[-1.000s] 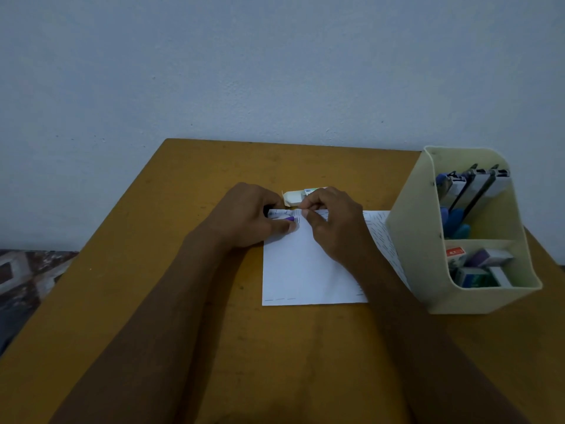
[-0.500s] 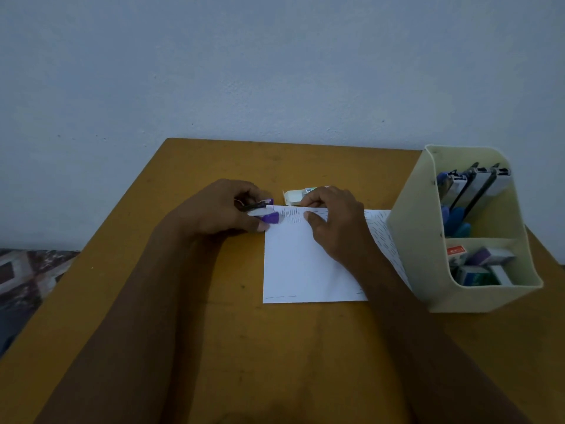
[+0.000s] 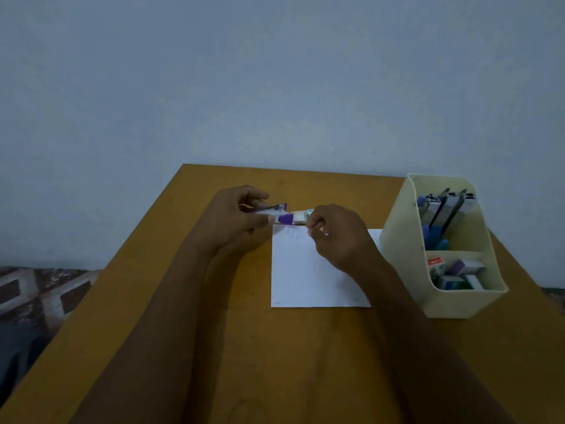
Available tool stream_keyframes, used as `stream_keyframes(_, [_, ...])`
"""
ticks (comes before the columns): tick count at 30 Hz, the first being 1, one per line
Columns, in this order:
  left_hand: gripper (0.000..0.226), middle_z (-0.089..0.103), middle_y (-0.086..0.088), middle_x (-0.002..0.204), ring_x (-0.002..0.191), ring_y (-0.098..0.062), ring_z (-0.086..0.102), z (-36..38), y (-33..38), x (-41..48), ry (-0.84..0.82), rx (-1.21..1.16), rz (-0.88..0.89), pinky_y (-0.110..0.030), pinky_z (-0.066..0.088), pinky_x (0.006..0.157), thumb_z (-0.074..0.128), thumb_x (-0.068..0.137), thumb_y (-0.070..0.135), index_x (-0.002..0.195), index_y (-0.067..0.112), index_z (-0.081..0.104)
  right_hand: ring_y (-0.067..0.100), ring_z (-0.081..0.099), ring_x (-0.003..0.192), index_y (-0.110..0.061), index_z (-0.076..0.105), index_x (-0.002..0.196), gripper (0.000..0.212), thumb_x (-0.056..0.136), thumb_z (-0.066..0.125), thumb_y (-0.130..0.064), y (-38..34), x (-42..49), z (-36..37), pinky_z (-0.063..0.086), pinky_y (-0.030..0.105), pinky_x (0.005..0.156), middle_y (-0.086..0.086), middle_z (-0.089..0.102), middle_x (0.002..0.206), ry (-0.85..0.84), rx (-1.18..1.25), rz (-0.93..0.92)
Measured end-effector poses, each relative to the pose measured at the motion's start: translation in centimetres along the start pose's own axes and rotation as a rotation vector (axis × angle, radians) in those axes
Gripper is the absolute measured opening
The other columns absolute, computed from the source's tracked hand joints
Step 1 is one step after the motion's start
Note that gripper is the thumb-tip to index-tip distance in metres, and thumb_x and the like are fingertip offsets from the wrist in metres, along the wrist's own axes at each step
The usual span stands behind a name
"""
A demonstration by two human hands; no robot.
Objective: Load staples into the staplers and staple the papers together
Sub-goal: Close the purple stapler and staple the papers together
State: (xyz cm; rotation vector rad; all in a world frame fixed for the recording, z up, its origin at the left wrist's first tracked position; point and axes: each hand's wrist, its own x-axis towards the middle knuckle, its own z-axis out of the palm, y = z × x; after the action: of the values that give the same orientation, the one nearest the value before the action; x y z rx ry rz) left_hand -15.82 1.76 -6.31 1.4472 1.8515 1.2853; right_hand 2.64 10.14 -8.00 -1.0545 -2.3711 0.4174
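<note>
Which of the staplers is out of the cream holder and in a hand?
The small purple and white stapler, gripped by the left hand just above the white paper. The others stand upright in the cream plastic organizer.

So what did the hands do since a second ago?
The left hand lifted the purple stapler off the top corner of the paper and drew it back to the left, off the sheet. The right hand lifted slightly, its fingers curled above the top edge. The paper, small box and organizer stayed put.
</note>
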Motion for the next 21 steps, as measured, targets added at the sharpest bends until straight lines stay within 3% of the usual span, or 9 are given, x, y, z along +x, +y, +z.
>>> stream_keyframes(6, [0.033,0.066,0.006,0.091,0.082,-0.012,0.065,1.2,4.6,-1.6,0.098,-0.124,0.101,-0.02,0.057,0.067,0.081,0.071,0.011,0.098,0.015,0.063,0.011,0.056,0.079,-0.021,0.062,0.078,0.016,0.083,0.06,-0.007,-1.9,-3.1,-4.4,0.037,0.016,0.06,-0.004,0.063,0.083,0.025,0.039,0.055])
stream_keyframes(11, [0.028,0.069,-0.003,0.099,0.086,-0.015,0.068,2.8,9.8,-2.7,0.016,-0.15,0.272,-0.024,0.057,0.076,0.074,0.078,0.006,0.102,0.013,0.062,0.005,0.056,0.071,-0.02,0.063,0.08,0.008,0.084,0.063,-0.013,-1.8,-6.6,-9.7,0.045,0.02,0.065,-0.006,0.063,0.076,0.163,0.121,0.09])
stream_keyframes(17, [0.025,0.069,0.008,0.102,0.092,-0.008,0.064,4.9,15.0,-3.0,-0.066,0.029,0.431,-0.025,0.054,0.084,0.071,0.082,0.011,0.103,0.019,0.061,0.006,0.057,0.072,-0.017,0.065,0.08,0.013,0.084,0.058,-0.007,0.3,-8.6,-15.0,0.045,0.018,0.067,-0.007,0.062,0.076,0.355,0.135,0.186])
stream_keyframes(21, [0.029,0.063,0.009,0.106,0.096,-0.008,0.059,7.1,18.4,-2.8,-0.136,0.18,0.532,-0.015,0.05,0.079,0.072,0.082,0.017,0.108,0.026,0.059,0.012,0.057,0.08,-0.014,0.065,0.089,0.012,0.088,0.055,-0.007,2.9,-9.5,-17.1,0.039,0.012,0.064,-0.001,0.064,0.087,0.413,0.125,0.262])
